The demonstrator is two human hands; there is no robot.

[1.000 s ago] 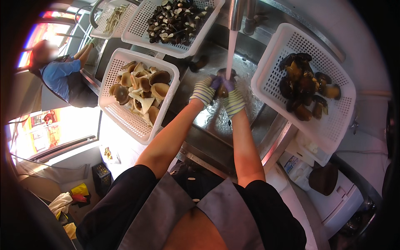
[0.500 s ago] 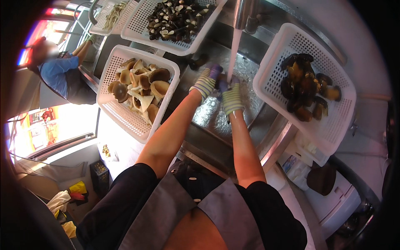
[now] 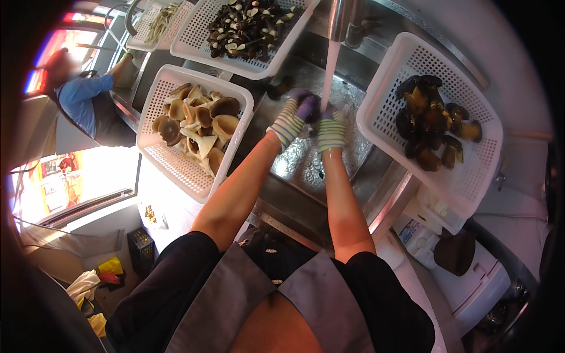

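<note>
My two hands, in striped gloves with purple palms, are together under the running water (image 3: 332, 70) in the steel sink (image 3: 306, 176). My left hand (image 3: 292, 119) has its fingers curled round a dark, wet piece (image 3: 316, 110) that looks like a mushroom, mostly covered by the gloves. On its other side my right hand (image 3: 331, 130) closes in with bent fingers, right where the stream lands. Another dark mushroom (image 3: 281, 88) lies in the sink beyond my left hand.
Left of the sink sits a white basket (image 3: 170, 159) of pale brown mushrooms; behind it, a basket (image 3: 191, 41) of small dark mushrooms. At the right, another basket (image 3: 376, 109) holds large wet dark mushrooms. The faucet (image 3: 340, 20) hangs over the sink. A co-worker (image 3: 79, 103) stands far left.
My right hand has turned more upright and shifted slightly up at the stream. My left hand stays nearly in place. The co-worker's arm has moved a little.
</note>
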